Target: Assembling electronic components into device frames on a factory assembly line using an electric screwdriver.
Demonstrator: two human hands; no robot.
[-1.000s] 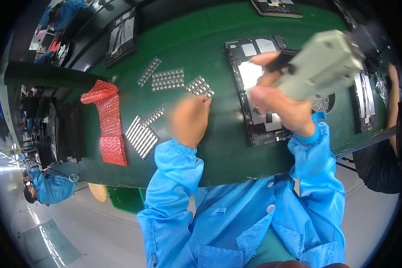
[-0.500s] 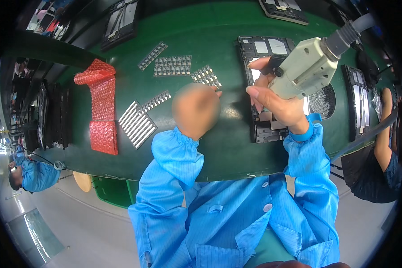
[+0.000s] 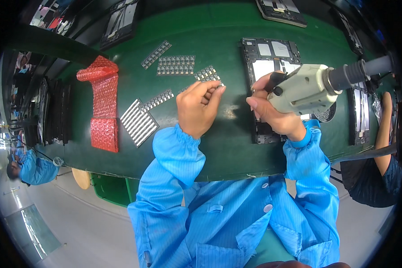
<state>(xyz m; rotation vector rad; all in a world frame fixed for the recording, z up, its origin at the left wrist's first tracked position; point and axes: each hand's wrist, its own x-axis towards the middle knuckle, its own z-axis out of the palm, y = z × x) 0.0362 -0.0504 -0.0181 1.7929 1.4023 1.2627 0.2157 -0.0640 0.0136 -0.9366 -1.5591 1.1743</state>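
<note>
My right hand (image 3: 279, 111) is wrapped round a pale beige electric screwdriver (image 3: 301, 90) with a black lever and a grey cable. Its tip is hidden behind my fingers, above an opened tablet-like device (image 3: 264, 65) with a black frame and white panels. To the left, my left hand (image 3: 198, 103) is closed in a pinch by a small sheet of parts (image 3: 206, 73); what the fingertips hold is too small to make out. Other part sheets (image 3: 176, 65) and a sheet of white strips (image 3: 138, 123) lie around it on the green table.
Red bubble wrap (image 3: 105, 102) lies at the left. A round dish (image 3: 327, 114) sits partly behind the screwdriver. Further opened devices rest at the right (image 3: 361, 114) and far edge (image 3: 281, 11). Another person's arm (image 3: 385, 118) shows at the far right, and a blue-clad person (image 3: 35, 167) far left.
The screwdriver has turned in my right hand's grip, its cable end swinging down and right, covering more of the dish. My left hand stays near the part sheet, fingers pinched.
</note>
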